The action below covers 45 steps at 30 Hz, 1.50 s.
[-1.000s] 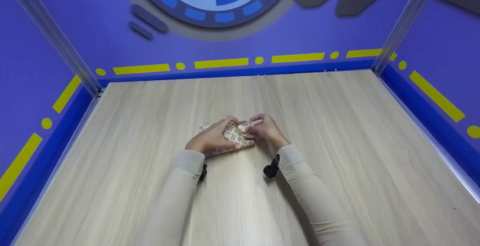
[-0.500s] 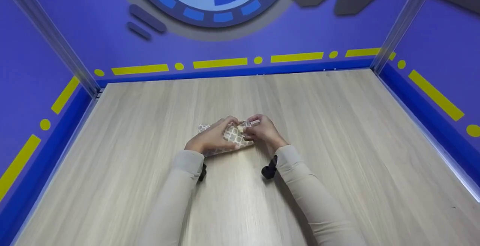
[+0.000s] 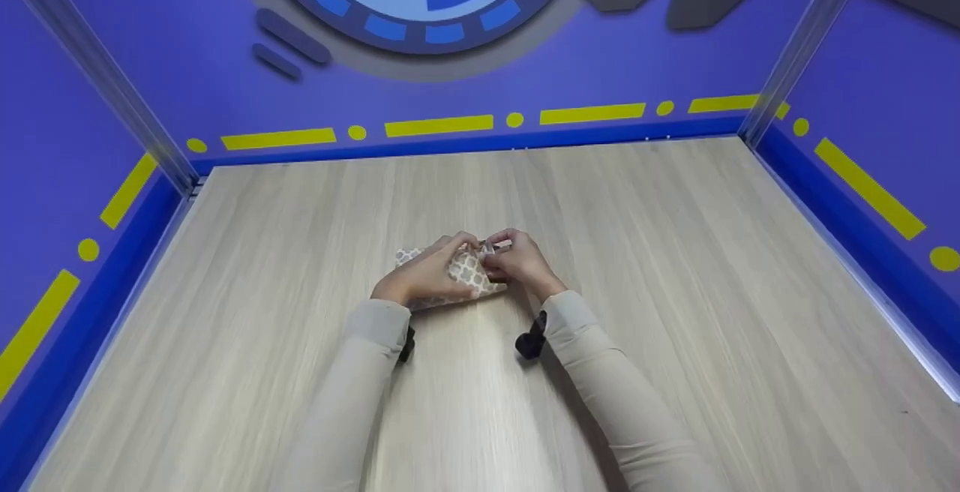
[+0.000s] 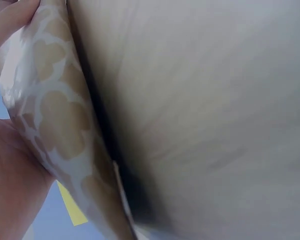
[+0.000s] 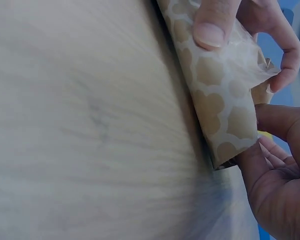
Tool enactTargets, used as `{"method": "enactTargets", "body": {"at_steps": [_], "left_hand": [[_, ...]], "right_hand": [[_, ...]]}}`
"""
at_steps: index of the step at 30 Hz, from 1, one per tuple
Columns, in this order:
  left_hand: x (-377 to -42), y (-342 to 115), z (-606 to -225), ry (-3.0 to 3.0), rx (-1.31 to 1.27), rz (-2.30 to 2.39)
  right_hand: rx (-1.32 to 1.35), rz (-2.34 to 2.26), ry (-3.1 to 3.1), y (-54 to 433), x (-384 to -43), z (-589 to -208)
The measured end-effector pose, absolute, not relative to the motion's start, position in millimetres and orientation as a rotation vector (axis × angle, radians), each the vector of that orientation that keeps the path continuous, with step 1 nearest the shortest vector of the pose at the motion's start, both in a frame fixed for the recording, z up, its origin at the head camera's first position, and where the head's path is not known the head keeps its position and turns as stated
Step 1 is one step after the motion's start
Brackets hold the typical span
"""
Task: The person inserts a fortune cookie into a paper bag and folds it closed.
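A flat packet [image 3: 468,271] with a tan clover-like pattern on white lies aslant near the middle of the table. Over its top my left hand [image 3: 424,276] grips it, the thumb along the near side and the fingers on the far side. My right hand [image 3: 523,261] pinches at the packet's right end, close to the left fingertips. The right wrist view shows crinkled translucent film [image 5: 244,60] at that end, under the left thumb and forefinger. Right thumb and fingers sit at the packet's edge there, hiding part of it. Its patterned side [image 4: 62,122] fills the left wrist view's left part.
The pale wood-grain table [image 3: 637,237] spreads around both hands. Blue-purple panels [image 3: 465,94] with yellow dashes enclose its back and sides. A black wrist device [image 3: 531,338] hangs under the right cuff, another [image 3: 407,343] under the left.
My right hand has shifted a little left, closer to the left hand. A pale yellowish bit at the packet's right end is now covered by its fingers. The left hand keeps its grip.
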State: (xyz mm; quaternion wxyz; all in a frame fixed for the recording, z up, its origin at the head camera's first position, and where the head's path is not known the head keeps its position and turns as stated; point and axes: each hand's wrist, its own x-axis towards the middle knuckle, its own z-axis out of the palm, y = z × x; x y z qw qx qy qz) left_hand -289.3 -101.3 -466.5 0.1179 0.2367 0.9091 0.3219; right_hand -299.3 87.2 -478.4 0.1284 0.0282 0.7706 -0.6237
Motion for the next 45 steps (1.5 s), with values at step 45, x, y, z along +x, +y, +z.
{"method": "enactTargets", "body": {"at_steps": [45], "left_hand": [[-288,-102,-467,2.647,0.653,0.978]], "right_hand": [[-0.090,-1.848,2.110,104,-295,-471]]}}
